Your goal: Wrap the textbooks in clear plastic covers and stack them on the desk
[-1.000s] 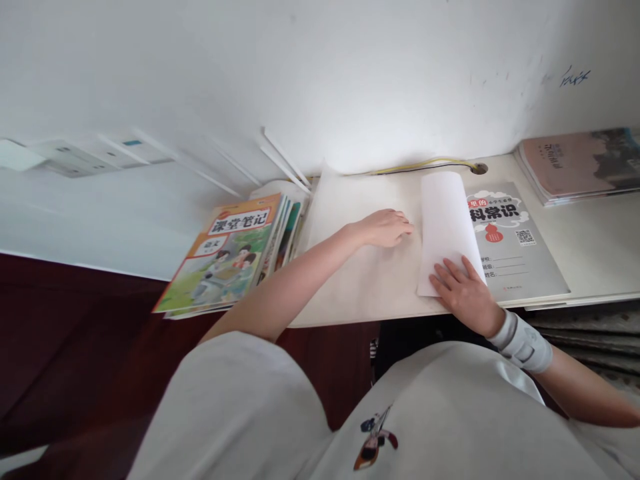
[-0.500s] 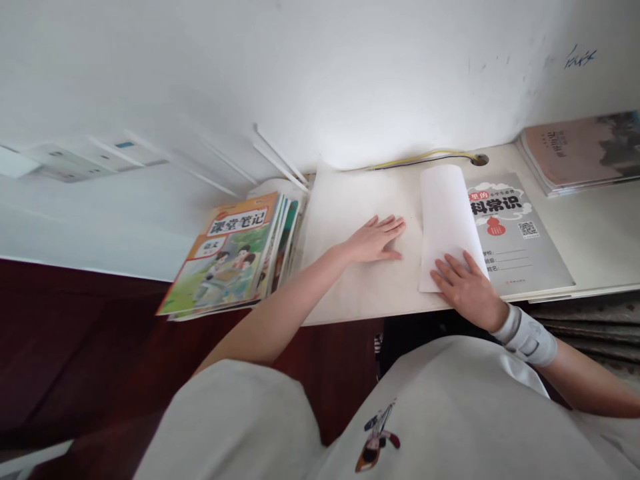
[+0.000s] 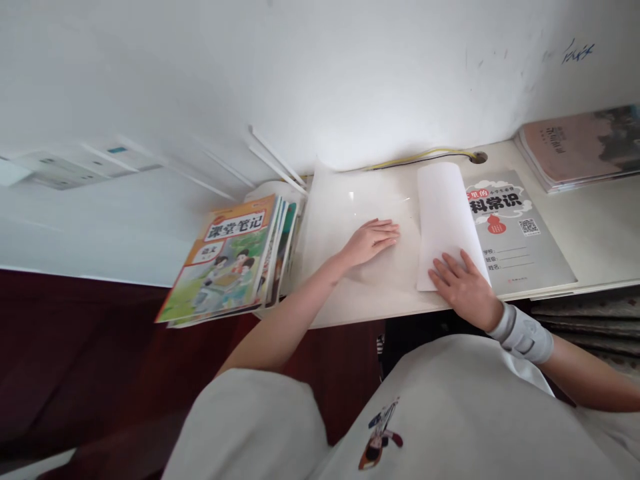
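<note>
My left hand [image 3: 371, 241] lies palm down, fingers stretched out and close together, on a clear, shiny sheet [image 3: 345, 217] spread over the white desktop. Glints of light show on that sheet. My right hand [image 3: 463, 287] is open with fingers spread, resting on the lower end of a curled white sheet [image 3: 443, 220]. Under the right edge of the white sheet is a grey book [image 3: 530, 263] with a red gourd and black characters on its cover. Whether the clear and white sheets are joined cannot be made out.
To the left, a stack of books [image 3: 225, 260] with a colourful top cover juts past the desk's front edge. More books [image 3: 580, 147] lie at the back right. A yellow cable [image 3: 417, 157] runs along the wall into a desk hole [image 3: 479, 158].
My left hand has drawn its fingers closer together and shifted slightly left. Glints now show on the clear sheet. My right hand stays on the white sheet.
</note>
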`<state>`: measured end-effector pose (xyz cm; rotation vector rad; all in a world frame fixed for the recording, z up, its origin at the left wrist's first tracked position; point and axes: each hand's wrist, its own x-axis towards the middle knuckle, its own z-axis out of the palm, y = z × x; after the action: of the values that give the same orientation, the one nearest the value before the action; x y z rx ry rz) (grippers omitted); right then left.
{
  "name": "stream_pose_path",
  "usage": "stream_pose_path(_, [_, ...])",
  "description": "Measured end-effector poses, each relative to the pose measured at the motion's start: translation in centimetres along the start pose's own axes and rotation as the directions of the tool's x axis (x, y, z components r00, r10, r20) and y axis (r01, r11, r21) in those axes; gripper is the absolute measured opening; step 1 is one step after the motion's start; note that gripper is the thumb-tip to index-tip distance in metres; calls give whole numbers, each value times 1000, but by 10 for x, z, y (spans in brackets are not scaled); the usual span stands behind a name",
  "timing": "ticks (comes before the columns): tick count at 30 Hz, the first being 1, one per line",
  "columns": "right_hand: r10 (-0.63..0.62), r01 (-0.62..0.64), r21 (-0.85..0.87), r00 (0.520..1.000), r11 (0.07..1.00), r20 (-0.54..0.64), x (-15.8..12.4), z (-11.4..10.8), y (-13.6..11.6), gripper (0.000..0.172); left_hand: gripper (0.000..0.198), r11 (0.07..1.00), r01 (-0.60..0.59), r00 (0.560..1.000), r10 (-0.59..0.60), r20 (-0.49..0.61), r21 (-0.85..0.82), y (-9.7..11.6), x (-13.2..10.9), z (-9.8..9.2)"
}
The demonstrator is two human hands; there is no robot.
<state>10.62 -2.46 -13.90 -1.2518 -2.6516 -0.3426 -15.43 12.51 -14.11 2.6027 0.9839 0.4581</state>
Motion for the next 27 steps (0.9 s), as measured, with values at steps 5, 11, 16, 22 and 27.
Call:
stream_pose_path(5, [-12, 13, 10, 1000, 1000, -14, 8, -8, -15, 33, 32, 997, -44, 997, 48, -65, 66, 7, 1, -14])
stream_pose_path(11, [-55, 59, 64, 997, 996, -54, 14, -12, -34, 31, 37, 936, 73, 997, -66, -31, 345, 42, -6, -18])
stream_pose_path(16, [-51, 57, 97, 997, 994, -56, 16, -7, -38, 31, 48, 937, 108, 991, -129, 43, 332, 103, -28, -2])
stream_pose_path(22, [-206, 196, 245, 978, 949, 13, 15, -29, -12, 27, 59, 946, 195, 954, -244, 172, 260, 136, -52, 31])
stream_pose_path(27, [-94, 78, 306, 995, 949, 38, 78, -44, 60, 36, 64, 925, 231, 962, -264, 74, 301, 146, -58, 44])
